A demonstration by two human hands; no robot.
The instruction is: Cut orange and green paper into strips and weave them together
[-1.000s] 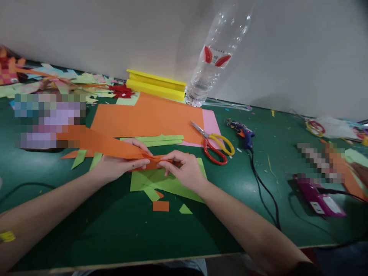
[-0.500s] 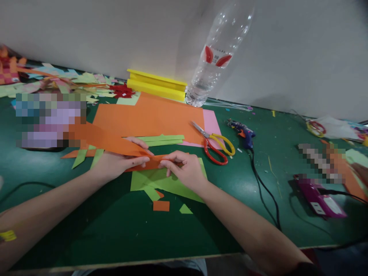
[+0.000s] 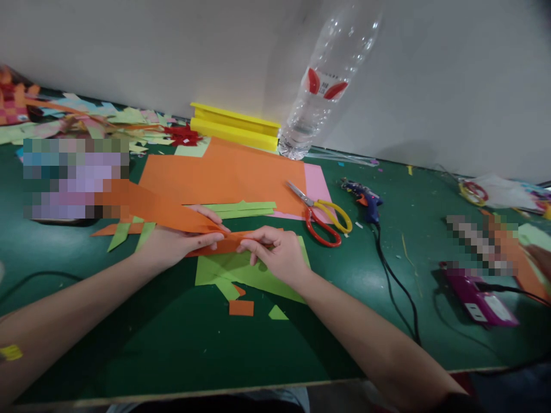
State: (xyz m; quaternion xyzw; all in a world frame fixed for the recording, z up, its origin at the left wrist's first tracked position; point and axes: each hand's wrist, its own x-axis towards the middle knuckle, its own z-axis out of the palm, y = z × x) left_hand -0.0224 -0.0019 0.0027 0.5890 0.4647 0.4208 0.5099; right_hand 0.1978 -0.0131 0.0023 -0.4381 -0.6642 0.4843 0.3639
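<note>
Pinching a long orange paper strip, the left hand and right hand each hold it in a narrow grip. Green paper lies beneath.

The green table carries red-and-yellow-handled scissors, lying partly over a large orange sheet with pink paper beneath its right edge, a blue glue gun to their right, and a magenta power strip farther right.
</note>
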